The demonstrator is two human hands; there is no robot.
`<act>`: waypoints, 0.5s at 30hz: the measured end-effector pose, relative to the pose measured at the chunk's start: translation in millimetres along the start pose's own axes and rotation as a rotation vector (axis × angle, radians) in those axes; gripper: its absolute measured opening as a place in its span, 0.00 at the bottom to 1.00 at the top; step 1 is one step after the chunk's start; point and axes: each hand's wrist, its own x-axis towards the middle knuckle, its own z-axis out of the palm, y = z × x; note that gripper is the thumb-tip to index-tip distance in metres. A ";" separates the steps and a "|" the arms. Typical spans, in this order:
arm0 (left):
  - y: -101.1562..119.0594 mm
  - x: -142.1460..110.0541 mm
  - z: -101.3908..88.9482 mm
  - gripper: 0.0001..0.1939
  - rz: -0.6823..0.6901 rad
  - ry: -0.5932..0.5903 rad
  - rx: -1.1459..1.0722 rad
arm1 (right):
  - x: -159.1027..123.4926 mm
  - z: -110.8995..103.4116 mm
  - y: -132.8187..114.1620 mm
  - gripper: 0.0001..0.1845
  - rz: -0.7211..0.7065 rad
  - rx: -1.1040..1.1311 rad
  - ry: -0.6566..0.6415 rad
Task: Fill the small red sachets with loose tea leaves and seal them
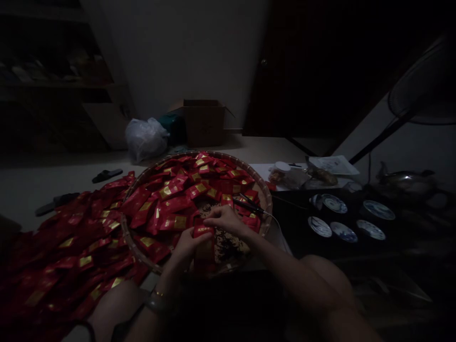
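My left hand (185, 245) is closed around the side of a small red packet (204, 251) with gold lettering, held upright near the front of a round woven tray (127, 237). Just above the packet's top, my right hand (227, 220) has its fingertips pinched together; whatever is between them is too small and dark to make out. Loose dark leaves, like tea (228, 246), lie on the tray under my right wrist. Many red packets with gold labels (174, 222) fill the rest of the tray. Behind my right hand rests a black two-armed tool (248, 205) with a white cord.
A large heap of red packets (67, 256) covers the floor at left, beside dark slippers (107, 175). A dark table at right bears several patterned cups (335, 203) and a kettle (406, 178). A cardboard box (204, 124) and plastic bag (146, 137) stand behind.
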 end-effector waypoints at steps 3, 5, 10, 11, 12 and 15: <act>-3.1 -0.2 0.2 0.25 -0.009 -0.023 -0.060 | -1.4 -0.3 -1.0 0.10 0.002 -0.019 0.005; -6.0 0.8 -0.1 0.26 0.009 -0.033 -0.054 | -1.0 0.1 0.8 0.10 -0.001 -0.016 0.011; -9.2 3.1 -2.4 0.26 0.093 -0.070 0.054 | 2.5 1.4 7.8 0.11 -0.058 0.009 0.024; -8.7 3.2 -2.8 0.26 0.120 -0.061 0.091 | 2.8 -0.2 7.9 0.11 -0.107 0.007 0.030; -8.0 3.1 -3.0 0.26 0.149 -0.050 0.126 | 3.0 -3.0 7.1 0.12 -0.161 -0.011 0.029; -6.6 2.4 -2.6 0.28 0.221 -0.075 0.182 | 2.7 -18.1 -0.6 0.15 -0.241 -0.163 -0.097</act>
